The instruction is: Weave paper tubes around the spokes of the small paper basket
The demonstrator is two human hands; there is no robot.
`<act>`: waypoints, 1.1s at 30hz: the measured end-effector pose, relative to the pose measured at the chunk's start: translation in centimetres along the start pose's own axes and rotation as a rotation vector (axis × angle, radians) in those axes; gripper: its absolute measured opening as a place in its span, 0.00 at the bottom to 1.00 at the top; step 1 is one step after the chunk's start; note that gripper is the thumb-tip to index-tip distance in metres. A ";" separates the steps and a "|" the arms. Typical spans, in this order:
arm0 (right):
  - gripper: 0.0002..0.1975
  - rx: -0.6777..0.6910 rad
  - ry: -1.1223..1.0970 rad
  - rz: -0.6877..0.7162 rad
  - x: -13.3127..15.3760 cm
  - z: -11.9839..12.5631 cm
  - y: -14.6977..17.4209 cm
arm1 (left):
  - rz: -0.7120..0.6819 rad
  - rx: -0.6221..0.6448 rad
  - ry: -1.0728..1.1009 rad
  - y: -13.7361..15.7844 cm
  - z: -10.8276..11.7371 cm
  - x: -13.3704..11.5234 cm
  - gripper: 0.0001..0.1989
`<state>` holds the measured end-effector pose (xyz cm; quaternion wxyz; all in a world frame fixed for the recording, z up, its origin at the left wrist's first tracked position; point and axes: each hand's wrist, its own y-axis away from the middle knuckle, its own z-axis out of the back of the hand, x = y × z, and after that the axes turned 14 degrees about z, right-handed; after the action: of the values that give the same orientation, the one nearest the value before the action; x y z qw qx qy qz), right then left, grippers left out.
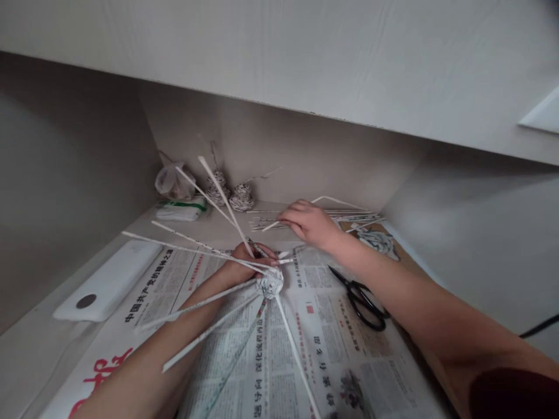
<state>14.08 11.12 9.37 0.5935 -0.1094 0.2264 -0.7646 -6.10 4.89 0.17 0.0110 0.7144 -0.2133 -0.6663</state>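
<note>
My left hand (253,256) is closed around a small woven paper piece (271,283), a rounded knot of rolled newspaper with several long paper sticks fanning out from it. Some sticks stretch up and to the left, others down toward me over the newspaper. Above and to the right, my right hand (305,222) pinches a thin white paper stick (271,226), its end poking out left of the fingers. Behind that hand a bent length of stick shows near the wall. Short stick ends stand out beside the left fingertips.
Newspaper (279,361) covers the tabletop. Black scissors (364,302) lie right of the woven piece. A white box-like object (109,282) rests at left. At the back are woven paper gourds (241,199), a plastic bag (174,181), a tissue pack (181,208) and loose paper sticks (349,215).
</note>
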 end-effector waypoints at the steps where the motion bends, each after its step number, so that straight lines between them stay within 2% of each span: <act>1: 0.11 0.042 0.041 0.024 0.9 1.0 0.6 | -0.008 -0.015 0.005 0.1 0.0 -0.1 0.19; 5: 0.12 0.169 0.230 0.020 3.8 3.5 2.9 | -0.050 -0.058 -0.019 0.4 0.2 -0.6 0.18; 9: 0.13 0.235 0.346 -0.079 5.6 4.3 4.4 | -0.030 -0.057 -0.017 0.7 0.1 -1.0 0.17; 16: 0.13 0.279 0.325 -0.147 6.5 3.9 4.8 | -0.049 -0.077 -0.008 0.4 0.1 -0.7 0.16; 33: 0.13 0.277 0.284 -0.169 7.5 2.3 4.5 | -0.047 -0.067 -0.018 0.4 0.0 -0.6 0.17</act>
<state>16.92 2.62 8.45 0.4990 0.0633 0.1906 -0.8430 -6.19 4.69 0.86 0.0175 0.7124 -0.1742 -0.6796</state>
